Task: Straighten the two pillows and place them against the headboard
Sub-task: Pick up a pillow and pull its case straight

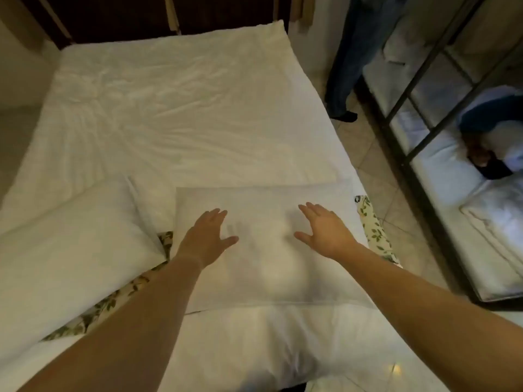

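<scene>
From the head view, your left hand (pixel 208 236) hovers flat over the right-hand white rectangular fabric pillow (pixel 266 250), fingers stretched forward and thumb spread toward the middle; its grip is wide and holds nothing. Your right hand (pixel 325 232) mirrors it on the other side of the same pillow, palm down, fingers splayed, grip wide and holding nothing. Blurred shadows of the hands fall on the pillowcase between them, so you cannot tell whether the palms touch the cloth or hang just above it.

That pillow lies flat at the near end of the white-sheeted bed (pixel 175 108), its long edges roughly square to your view, with a second layer of white bedding showing below its near edge. The left-hand plump white fabric pillow (pixel 70 250) lies beside it, turned at an angle, its near corner almost meeting the right-hand one. Between and beneath the two, a strip of cream cloth printed with green leaves (pixel 113 301) shows, and more of it peeks out at the right edge of the bed.

A dark wooden panel (pixel 141 15) stands at the far end of the bed, well apart from both pillows. To your right, across a tiled floor (pixel 373 171), stands a black metal bunk frame (pixel 410 154) with white bedding.
</scene>
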Demonstrator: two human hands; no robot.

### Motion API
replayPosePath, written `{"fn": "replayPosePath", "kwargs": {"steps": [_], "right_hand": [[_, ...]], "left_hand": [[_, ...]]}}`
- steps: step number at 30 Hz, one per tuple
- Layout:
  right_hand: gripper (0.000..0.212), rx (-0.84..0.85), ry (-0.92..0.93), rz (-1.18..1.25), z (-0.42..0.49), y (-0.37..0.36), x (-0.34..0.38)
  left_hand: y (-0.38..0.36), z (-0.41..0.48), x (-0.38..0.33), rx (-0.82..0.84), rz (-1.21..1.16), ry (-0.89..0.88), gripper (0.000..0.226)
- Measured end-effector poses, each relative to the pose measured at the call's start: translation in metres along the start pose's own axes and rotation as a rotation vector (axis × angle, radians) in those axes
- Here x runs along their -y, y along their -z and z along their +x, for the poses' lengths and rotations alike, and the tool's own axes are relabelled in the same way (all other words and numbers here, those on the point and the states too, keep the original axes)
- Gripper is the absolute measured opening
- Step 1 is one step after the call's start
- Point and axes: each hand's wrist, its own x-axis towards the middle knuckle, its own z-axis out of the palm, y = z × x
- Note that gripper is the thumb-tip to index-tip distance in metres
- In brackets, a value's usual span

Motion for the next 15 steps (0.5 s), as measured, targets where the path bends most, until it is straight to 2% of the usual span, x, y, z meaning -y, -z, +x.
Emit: {"fn": "replayPosePath", "kwargs": {"steps": [4,7,12,15], "right_hand": [[0.081,0.037,-0.007,-0.018,0.028,-0.032,-0.008],[0.083,0.025,0.016,-0.053,0.052,-0.057,-0.017],[0.090,0.126,0.022,-0.034,0.073,-0.092,-0.029],[0.091,0.086,0.023,-0.094,0.078,-0.112,-0.035]], "left_hand": [[-0.026,0.029,0.014,0.053,0.029,-0.011,0.084],[-0.042,0.053,0.024,0.033,0.034,-0.030,0.085],[-0.067,0.086,0.044,0.100,0.079,-0.070,0.101],[-0.085,0.095,0.057,0.098,0.135,-0.103,0.106]]}}
